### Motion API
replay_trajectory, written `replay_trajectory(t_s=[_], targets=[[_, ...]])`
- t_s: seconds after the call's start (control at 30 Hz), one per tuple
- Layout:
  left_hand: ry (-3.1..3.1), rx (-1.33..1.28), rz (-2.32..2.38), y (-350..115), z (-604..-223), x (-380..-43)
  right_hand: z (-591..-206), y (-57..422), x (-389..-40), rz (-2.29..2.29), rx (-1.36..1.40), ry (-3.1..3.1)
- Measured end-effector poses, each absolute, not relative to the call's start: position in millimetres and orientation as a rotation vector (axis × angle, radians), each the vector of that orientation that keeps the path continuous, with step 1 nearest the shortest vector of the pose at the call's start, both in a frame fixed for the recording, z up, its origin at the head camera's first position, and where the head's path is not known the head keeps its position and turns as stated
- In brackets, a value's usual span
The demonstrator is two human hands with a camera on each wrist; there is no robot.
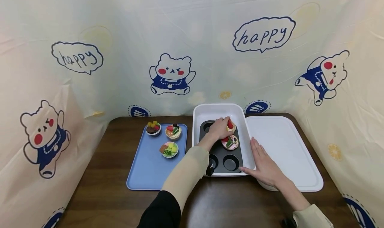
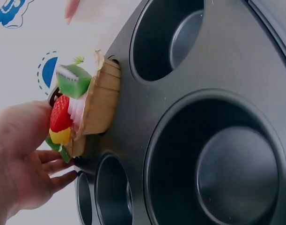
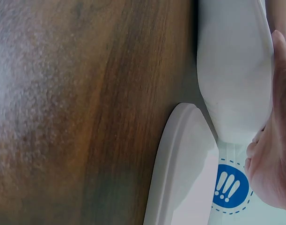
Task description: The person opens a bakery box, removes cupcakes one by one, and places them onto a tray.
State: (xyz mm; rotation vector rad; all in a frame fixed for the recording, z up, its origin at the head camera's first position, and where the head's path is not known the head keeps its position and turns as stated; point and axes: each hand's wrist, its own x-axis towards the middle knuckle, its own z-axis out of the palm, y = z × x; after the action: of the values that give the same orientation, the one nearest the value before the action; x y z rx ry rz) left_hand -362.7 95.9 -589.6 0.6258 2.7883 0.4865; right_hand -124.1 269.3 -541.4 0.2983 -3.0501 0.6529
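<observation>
My left hand reaches into the dark muffin tin and holds a strawberry-topped cupcake at its far right cup. Just nearer me, a cupcake with kiwi and strawberry sits in the middle right cup. In the left wrist view, this nearer cupcake partly hides the held one, and the left fingers spread behind it. The tin lies inside a white bin. With fingers straight, my right hand rests along the bin's right rim near the front corner.
To the left, a blue tray bears a cupcake with dark filling, one with strawberry and kiwi and one with green and yellow pieces. A white lid-like board lies right of the bin. A printed curtain hangs behind the table.
</observation>
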Motion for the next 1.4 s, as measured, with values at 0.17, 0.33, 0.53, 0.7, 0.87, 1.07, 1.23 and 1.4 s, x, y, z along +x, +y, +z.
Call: replay_trajectory(t_s=[0.17,0.33,0.53,0.7,0.87,1.07,1.23,1.4], targets=[[2.838,0.535,0.452,98.8,-562.3,-344.1,-541.7,269.4,-123.6,0.665,0.263,-3.063],[2.876,0.546,0.426,99.3,-558.9,-343.4,-542.7,269.2,-123.1,0.672,0.251,-3.065],[2.885,0.585,0.571,98.4,-589.2,-362.1,-544.7,268.3,-123.6,0.660,0.259,-3.056],[2.901,0.666,0.591,99.5,-602.2,-370.0,-545.7,268.6,-121.8,0.662,0.259,-3.057],[2.885,0.702,0.596,101.8,-601.6,-371.5,-544.8,268.9,-121.4,0.659,0.268,-3.047],[2.872,0.639,0.554,100.3,-598.6,-369.3,-545.9,269.7,-121.2,0.655,0.265,-3.046],[2.875,0.552,0.542,98.9,-599.7,-371.3,-545.2,269.6,-121.4,0.667,0.262,-3.045],[2.908,0.454,0.488,98.3,-592.9,-371.0,-545.2,269.8,-122.5,0.678,0.262,-3.050]])
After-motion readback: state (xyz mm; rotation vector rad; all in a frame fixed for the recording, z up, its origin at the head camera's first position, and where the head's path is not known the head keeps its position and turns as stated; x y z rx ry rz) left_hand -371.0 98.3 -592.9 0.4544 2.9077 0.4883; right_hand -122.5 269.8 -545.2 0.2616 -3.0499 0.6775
